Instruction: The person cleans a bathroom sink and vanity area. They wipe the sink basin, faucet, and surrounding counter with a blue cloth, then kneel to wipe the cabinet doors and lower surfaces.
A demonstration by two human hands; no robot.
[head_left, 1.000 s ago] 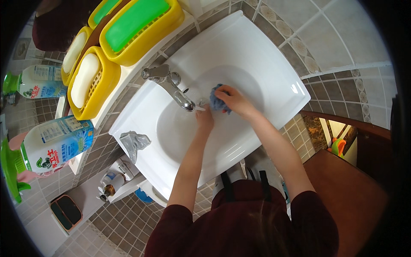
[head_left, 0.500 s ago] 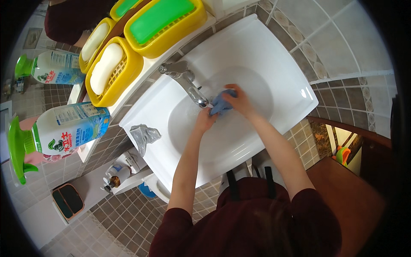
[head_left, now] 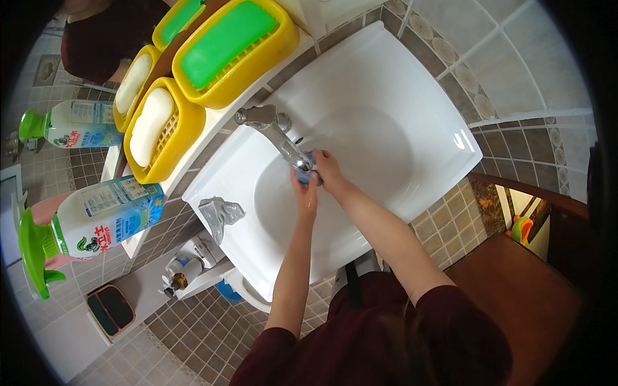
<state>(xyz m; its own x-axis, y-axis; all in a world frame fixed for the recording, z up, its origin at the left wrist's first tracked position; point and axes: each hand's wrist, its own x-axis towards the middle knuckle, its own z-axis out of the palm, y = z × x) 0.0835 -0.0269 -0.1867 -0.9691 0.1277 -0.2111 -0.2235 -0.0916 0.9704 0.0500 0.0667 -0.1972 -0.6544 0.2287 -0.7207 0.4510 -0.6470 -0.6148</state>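
Observation:
Both hands are close together under the spout of the chrome faucet (head_left: 275, 136), over the bowl of the white sink (head_left: 370, 77). A small blue cloth (head_left: 310, 178) is bunched between them, mostly hidden by fingers and spout. My left hand (head_left: 305, 196) grips it from the near left side. Wrapped round its right side is my right hand (head_left: 330, 172). Whether water is running cannot be made out. A grey, wet-looking cloth shaped like a sock (head_left: 221, 217) lies crumpled on the sink's left rim.
On the ledge at left stand a yellow dish with white soap (head_left: 153, 127), a yellow dish with green soap (head_left: 228, 45) and a white spray bottle with a green trigger (head_left: 106, 212). A mirror rises behind them. A brown wooden top (head_left: 515, 296) lies at right.
My hands have moved left and closer together, bringing the blue cloth directly under the spout. The cloth is now squeezed smaller. The whole view has shifted slightly.

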